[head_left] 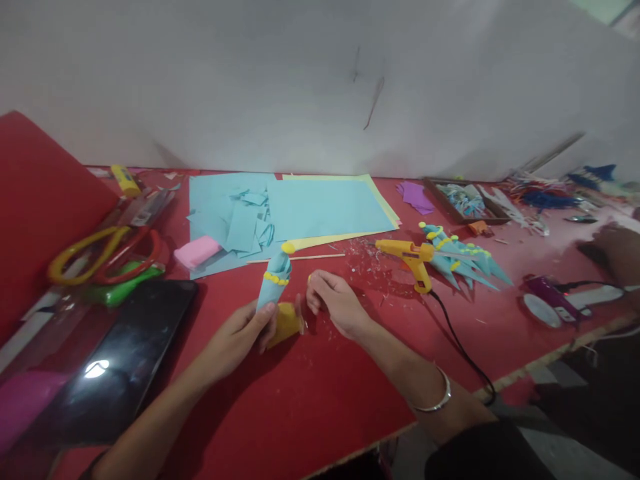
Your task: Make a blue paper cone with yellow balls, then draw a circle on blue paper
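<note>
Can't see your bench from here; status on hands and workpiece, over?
Left hand holding blue rolled-paper piece with yellow trim. Right hand curled, apart, contents unclear. Yellow plastic glue gun right of both hands.

The rolled paper cone (271,293) is pale blue with yellow trim (276,279), as are the bunched cones (453,259). The surface (320,413) is red, the glue gun (407,251) yellow (its cord (443,309) black), the block (197,251) pink, the small sheets (416,197) purple, the wall (225,87) grey.

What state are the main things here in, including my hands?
Blue paper roll, curled, yellow-trimmed
Left hand, closed around that roll
Right hand, fingers curled, contents unclear
Glue gun, lying down, corded, heat unclear
Blue paper cones, bunched, yellow-trimmed
Large blue sheet, flat
Wooden stick, lying flat
Black device, face up, screen dark
Tray, uncovered
</note>
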`<state>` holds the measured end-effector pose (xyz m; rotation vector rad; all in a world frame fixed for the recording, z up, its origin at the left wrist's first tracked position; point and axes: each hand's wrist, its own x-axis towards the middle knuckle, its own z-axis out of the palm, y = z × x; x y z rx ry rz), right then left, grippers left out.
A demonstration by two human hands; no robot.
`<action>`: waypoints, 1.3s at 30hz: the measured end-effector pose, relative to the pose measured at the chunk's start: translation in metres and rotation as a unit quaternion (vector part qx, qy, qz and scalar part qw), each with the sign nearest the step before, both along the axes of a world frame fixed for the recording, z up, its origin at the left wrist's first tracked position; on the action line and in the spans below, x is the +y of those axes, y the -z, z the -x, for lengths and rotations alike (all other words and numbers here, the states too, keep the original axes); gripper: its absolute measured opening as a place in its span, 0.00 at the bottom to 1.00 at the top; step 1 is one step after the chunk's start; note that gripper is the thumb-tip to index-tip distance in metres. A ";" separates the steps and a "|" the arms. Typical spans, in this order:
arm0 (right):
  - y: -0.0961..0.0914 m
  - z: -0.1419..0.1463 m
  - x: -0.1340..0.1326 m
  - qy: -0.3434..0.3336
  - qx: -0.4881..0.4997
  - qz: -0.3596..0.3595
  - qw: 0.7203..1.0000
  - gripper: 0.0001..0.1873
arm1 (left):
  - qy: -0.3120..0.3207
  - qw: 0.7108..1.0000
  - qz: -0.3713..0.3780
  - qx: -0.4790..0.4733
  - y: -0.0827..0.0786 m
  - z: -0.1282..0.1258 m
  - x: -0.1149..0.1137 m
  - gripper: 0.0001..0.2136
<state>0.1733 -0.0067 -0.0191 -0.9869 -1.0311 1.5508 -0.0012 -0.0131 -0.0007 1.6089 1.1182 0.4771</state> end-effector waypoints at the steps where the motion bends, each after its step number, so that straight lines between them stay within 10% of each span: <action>1: 0.000 0.000 0.000 -0.002 -0.002 0.002 1.000 0.16 | -0.002 1.000 0.001 -0.002 0.000 0.000 0.000 0.24; 17: 0.001 0.001 0.003 0.008 0.127 0.129 0.983 0.10 | -0.029 0.999 0.034 -0.031 0.003 0.000 -0.003 0.25; 39: -0.001 0.002 0.003 -0.012 0.112 0.120 0.986 0.12 | 0.001 0.998 0.050 -0.044 0.001 0.001 -0.005 0.21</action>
